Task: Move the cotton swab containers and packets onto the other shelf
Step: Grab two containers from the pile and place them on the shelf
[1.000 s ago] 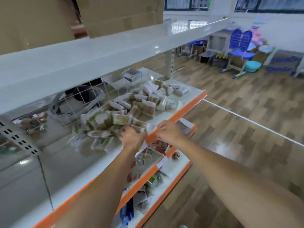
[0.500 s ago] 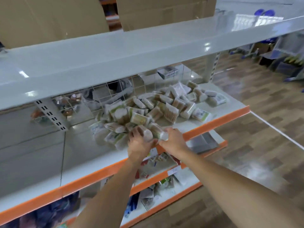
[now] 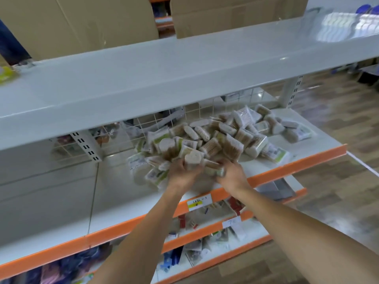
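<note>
A heap of cotton swab packets and containers [image 3: 221, 138] lies on the white middle shelf [image 3: 114, 193] with an orange front edge. My left hand [image 3: 181, 174] and my right hand [image 3: 231, 174] are side by side at the near edge of the heap, lifted a little above the shelf. Together they hold a bunch of swab packets [image 3: 202, 163], fingers curled round them from below. A round swab container [image 3: 192, 157] shows on top of the bunch. The white top shelf [image 3: 164, 74] spreads bare above the heap.
Cardboard boxes [image 3: 78, 23] stand at the back of the top shelf. A wire grid panel [image 3: 205, 111] backs the middle shelf. Lower orange-edged shelves [image 3: 205, 232] hold mixed small goods and price labels. Wooden floor [image 3: 338, 201] lies to the right.
Both hands have closed in under a bunch of packets at the heap's near edge and raised it slightly. The camera has tilted up and left, showing more of the top shelf.
</note>
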{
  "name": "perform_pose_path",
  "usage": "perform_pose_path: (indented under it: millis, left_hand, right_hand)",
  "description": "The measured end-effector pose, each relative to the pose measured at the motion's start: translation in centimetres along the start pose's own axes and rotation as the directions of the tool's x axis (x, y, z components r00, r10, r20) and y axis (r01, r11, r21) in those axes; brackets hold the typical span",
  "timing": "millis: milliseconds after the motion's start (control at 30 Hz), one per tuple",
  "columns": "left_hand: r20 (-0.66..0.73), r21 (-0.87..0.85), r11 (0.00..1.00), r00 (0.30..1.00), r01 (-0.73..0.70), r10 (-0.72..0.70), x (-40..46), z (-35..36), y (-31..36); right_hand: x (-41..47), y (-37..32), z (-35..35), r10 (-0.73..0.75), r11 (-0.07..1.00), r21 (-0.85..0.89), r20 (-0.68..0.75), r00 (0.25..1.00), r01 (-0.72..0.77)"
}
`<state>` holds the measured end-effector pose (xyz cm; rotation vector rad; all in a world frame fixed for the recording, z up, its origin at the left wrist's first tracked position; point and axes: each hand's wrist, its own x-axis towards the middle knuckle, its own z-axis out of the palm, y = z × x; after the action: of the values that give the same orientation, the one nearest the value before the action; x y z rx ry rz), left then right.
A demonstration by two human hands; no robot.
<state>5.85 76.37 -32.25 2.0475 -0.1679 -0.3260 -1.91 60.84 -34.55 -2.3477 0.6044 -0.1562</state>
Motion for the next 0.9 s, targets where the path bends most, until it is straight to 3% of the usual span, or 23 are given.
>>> perform_pose_path:
  millis: [133,267,400,533,700,900]
  left_hand:
    - [0.045,-0.104,0.994,0.998,0.043,-0.038,0.8,-0.9,0.9]
    - [-0.053,-0.214,0.977,0.998,0.014,-0.026,1.3,-1.5,1.6]
    - [0.080,-0.357,0.929,0.994,0.099,-0.076,1.5,-1.6,1.6]
    - [0.190,-0.493,0.853,0.978,0.170,-0.085,1.0,-1.5,1.5]
    - [0.182,-0.494,0.852,0.979,0.173,-0.094,0.2,-1.2,1.6]
    - [0.273,-0.587,0.773,0.958,0.241,-0.092,-0.2,-1.1,1.9]
  right_hand:
    - [0.6,1.5,-0.6,0.049,0.961,0.271,0.026,0.998,-0.054]
    - [1.5,2.9,-1.4,0.146,0.855,0.480,0.142,0.979,-0.197]
    - [1.8,3.3,-2.1,0.175,0.717,0.665,0.119,0.977,-0.209]
    - [1.3,3.4,-2.3,0.154,0.610,0.768,0.126,0.980,-0.195]
    - [1.1,3.0,-2.5,0.100,0.452,0.859,0.218,0.971,-0.240]
    - [1.1,2.4,-3.6,0.049,0.439,0.855,0.286,0.957,-0.278]
